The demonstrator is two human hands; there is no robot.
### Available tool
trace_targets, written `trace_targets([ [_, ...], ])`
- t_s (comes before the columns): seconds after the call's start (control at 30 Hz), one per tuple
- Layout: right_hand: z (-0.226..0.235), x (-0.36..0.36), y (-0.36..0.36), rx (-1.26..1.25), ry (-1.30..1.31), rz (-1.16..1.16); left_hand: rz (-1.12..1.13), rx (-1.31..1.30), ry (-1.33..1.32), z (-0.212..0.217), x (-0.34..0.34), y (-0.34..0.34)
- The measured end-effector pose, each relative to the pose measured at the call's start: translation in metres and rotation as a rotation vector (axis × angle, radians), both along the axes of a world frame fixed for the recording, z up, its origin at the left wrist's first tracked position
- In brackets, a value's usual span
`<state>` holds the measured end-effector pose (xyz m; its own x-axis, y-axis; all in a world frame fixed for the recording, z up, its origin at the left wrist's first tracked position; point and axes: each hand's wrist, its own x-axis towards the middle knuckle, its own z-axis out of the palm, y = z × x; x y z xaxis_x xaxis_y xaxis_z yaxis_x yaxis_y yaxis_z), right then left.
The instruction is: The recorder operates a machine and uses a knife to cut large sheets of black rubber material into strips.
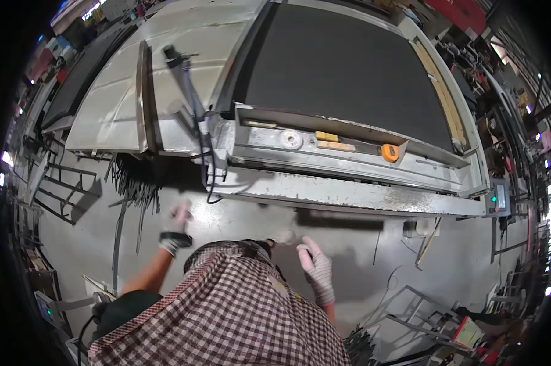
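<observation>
My left hand [176, 227], in a pale glove with pinkish fingers and a dark band at the wrist, hangs over the floor below the machine's front left corner. Its fingers look loosely stretched and hold nothing I can see, though they are slightly blurred. My right hand [316, 268], in a similar glove, is raised in front of me with fingers apart and nothing in it. Neither hand touches the large machine bed with a dark conveyor belt [342, 61]. Its front ledge tray carries an orange tape measure [390, 152], a yellow-handled tool [327, 136] and a white round disc [292, 139].
A long metal bar [144, 97] lies across the pale tabletop at the left. Beside it stands a jointed post with a cable [187, 91]. Dark strips [135, 186] hang below the table. Metal frames [422, 311] stand at lower right, and a control panel [500, 198] at far right.
</observation>
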<state>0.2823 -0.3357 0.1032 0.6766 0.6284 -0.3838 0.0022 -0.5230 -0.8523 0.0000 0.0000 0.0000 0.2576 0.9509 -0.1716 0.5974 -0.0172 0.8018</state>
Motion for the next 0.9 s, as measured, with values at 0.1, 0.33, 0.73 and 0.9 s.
trace_targets([
  [0.1, 0.007, -0.048, -0.008, 0.1, 0.162, -0.097, 0.317, 0.012, -0.4, -0.019, -0.026, 0.057],
  [0.33, 0.039, -0.164, 0.176, 0.124, 0.334, -0.012, 0.251, 0.068, 0.227, -0.054, -0.044, 0.32],
  [0.73, -0.16, -0.203, 0.457, -0.025, -0.151, -0.164, -0.248, -0.836, -0.272, -0.032, -0.004, 0.39],
  [0.9, -0.141, -0.191, 0.536, 0.139, 0.003, -0.57, 0.117, -0.062, -0.192, -0.142, -0.018, 0.543],
])
